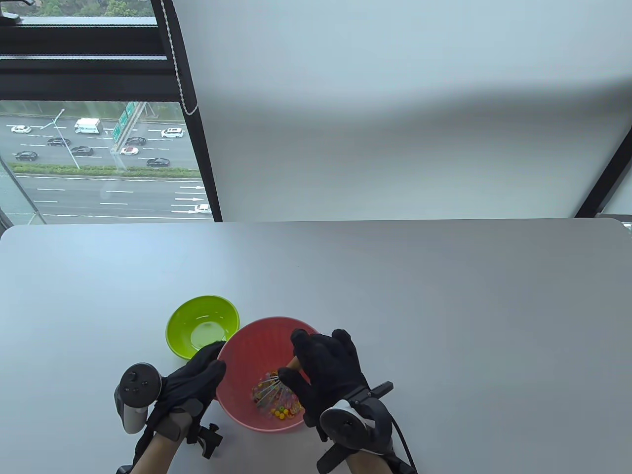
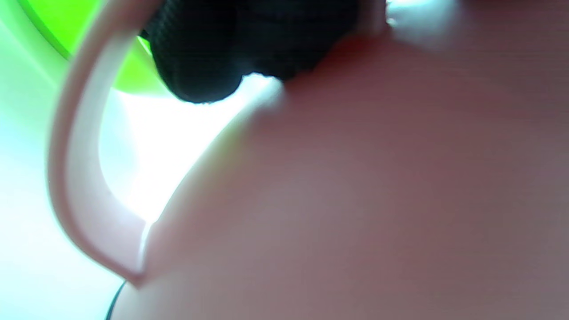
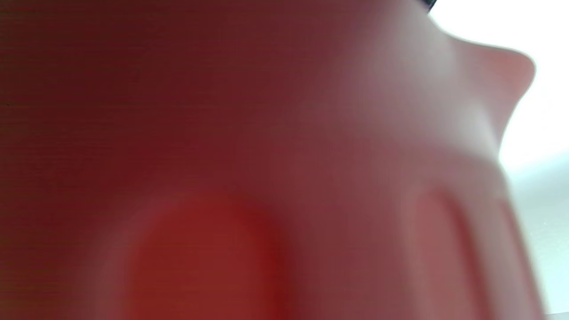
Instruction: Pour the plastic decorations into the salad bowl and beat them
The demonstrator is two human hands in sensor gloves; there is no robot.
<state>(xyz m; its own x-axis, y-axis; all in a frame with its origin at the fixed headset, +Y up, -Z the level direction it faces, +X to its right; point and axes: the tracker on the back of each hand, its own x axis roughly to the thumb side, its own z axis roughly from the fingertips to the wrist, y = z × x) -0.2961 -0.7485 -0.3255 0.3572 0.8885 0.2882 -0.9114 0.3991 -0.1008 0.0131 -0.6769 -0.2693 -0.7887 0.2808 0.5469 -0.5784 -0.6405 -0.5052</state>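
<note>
Table view shows my right hand (image 1: 326, 375) gripping a whisk (image 1: 274, 390) among plastic decorations (image 1: 279, 407) in the pink salad bowl (image 1: 237, 355). My left hand (image 1: 197, 375) grips its rim; a green bowl (image 1: 187, 321) sits just beside.

The green bowl (image 1: 202, 327) sits just beside the pink salad bowl (image 1: 247, 355), closing the gap at its far left. The table (image 1: 444, 306) lies bare to the right and beyond both bowls.

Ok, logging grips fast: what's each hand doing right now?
Left hand: grips the rim of the pink bowl.
Right hand: holds the whisk down in the beads.
</note>
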